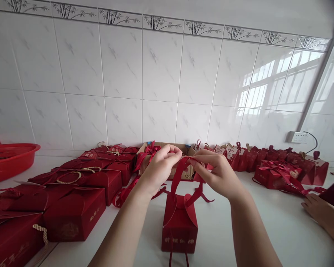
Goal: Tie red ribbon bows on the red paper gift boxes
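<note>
Pinching a red ribbon (180, 168), left hand (158, 168) and right hand (217, 172) above small red box (179, 226).

Matt card box (179, 222), satin ribbon (180, 168), glossy tiles (161, 66).

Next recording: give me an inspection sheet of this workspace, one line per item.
Surface: white table, bare in front.
Job's things: small red box upright, red ribbon looped above it.
Clutter: larger red boxes at left, red basin, cardboard box, small tied boxes at right.
Grippers: left hand and right hand both pinch the ribbon.
Cables: wire from wall socket.
Surroundings: white tiled wall; another person's hand at right edge.
</note>
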`<move>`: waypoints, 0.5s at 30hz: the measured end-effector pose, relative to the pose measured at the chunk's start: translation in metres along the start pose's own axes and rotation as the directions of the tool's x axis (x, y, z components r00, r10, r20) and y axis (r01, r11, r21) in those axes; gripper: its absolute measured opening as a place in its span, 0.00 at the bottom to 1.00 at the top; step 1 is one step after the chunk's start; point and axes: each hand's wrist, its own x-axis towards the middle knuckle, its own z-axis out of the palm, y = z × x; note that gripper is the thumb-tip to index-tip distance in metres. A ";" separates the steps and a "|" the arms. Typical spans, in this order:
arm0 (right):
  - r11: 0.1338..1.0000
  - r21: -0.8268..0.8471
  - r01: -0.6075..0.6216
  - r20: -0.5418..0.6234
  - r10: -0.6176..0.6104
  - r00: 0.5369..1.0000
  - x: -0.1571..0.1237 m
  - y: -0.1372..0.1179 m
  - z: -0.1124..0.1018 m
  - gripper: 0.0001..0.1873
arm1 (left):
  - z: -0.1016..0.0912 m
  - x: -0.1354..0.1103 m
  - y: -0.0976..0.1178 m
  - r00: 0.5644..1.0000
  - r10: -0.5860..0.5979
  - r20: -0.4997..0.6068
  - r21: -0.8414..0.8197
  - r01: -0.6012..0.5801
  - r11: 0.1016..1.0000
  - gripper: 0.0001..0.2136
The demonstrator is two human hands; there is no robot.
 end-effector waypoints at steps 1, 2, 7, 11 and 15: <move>1.000 0.001 0.000 -0.009 0.000 1.000 0.000 0.001 0.000 0.13 | 0.000 0.000 -0.001 1.000 0.021 -0.008 0.030 -0.021 0.999 0.09; 1.000 0.009 -0.001 -0.017 0.001 1.000 0.001 0.002 0.000 0.12 | 0.000 -0.001 -0.001 0.999 0.039 -0.012 0.066 -0.038 0.997 0.10; 0.993 0.079 -0.083 -0.100 0.091 0.991 0.002 0.005 -0.003 0.14 | -0.003 -0.001 -0.004 0.968 0.209 -0.142 0.364 -0.145 0.920 0.13; 0.964 -0.054 -0.260 -0.164 0.249 0.955 0.000 0.010 -0.013 0.18 | -0.011 0.002 -0.004 0.940 0.280 -0.194 0.503 -0.150 0.851 0.08; 0.834 -0.282 -0.475 0.008 0.497 0.868 -0.008 0.025 -0.026 0.19 | -0.024 0.003 -0.006 0.953 0.219 -0.208 0.608 -0.049 0.792 0.09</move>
